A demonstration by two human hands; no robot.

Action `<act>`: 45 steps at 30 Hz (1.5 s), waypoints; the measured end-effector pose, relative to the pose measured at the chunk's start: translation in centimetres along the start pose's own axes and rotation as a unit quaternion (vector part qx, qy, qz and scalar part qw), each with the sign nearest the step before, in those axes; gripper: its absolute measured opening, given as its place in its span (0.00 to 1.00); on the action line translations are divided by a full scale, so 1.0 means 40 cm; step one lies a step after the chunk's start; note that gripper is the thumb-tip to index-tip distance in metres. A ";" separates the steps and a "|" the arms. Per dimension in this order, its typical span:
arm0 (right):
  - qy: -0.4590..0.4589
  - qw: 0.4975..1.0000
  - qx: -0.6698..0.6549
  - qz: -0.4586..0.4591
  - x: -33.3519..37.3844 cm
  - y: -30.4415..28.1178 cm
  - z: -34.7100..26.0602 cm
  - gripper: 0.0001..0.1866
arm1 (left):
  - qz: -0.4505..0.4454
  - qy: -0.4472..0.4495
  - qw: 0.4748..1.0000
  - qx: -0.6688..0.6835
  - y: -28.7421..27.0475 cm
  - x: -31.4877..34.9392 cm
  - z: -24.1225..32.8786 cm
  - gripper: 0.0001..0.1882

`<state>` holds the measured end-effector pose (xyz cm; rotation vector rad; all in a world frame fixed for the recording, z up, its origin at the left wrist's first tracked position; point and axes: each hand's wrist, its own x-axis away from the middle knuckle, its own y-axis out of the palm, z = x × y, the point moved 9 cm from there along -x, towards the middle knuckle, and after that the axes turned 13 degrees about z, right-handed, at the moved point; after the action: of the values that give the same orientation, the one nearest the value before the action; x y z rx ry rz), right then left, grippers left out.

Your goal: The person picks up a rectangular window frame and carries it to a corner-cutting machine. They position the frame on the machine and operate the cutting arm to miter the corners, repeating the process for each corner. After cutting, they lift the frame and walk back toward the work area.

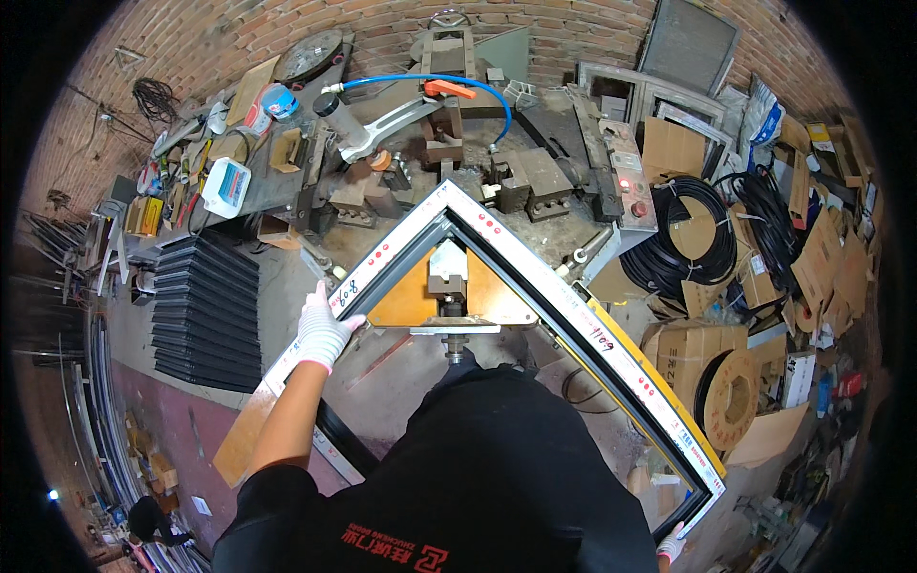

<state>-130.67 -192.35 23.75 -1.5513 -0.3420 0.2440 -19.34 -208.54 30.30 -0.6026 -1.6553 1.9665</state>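
A large rectangular window frame (583,315), white-faced with black inner channels, lies across the machine in front of me. Its far corner points away, between the metal jaw blocks of a corner-joining machine (549,186). My left hand (325,332), in a white knit glove, grips the frame's left bar, thumb over the inner side. At the near right corner my right hand (671,544), also gloved, holds the frame from its outer edge; part of it is cut off by my body. Inside the frame's corner sit a yellow plate (501,291) and a metal block (447,285).
Black ribbed profiles (205,310) are stacked at left. A cluttered bench holds a white jug (226,186) and tools. A blue hose (420,78) arches over the machine. At right are black cable coils (683,234), cardboard boxes (693,358) and a reel (731,399).
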 end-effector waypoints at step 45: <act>-0.017 0.989 -0.144 -0.008 0.110 -0.057 -0.141 0.50 | 0.004 0.019 0.999 -0.031 -0.032 0.130 -0.150 0.54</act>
<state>-124.65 -196.00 26.37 -1.8289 -0.4312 0.2159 -19.53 -200.50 30.49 -0.6670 -1.6980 1.9038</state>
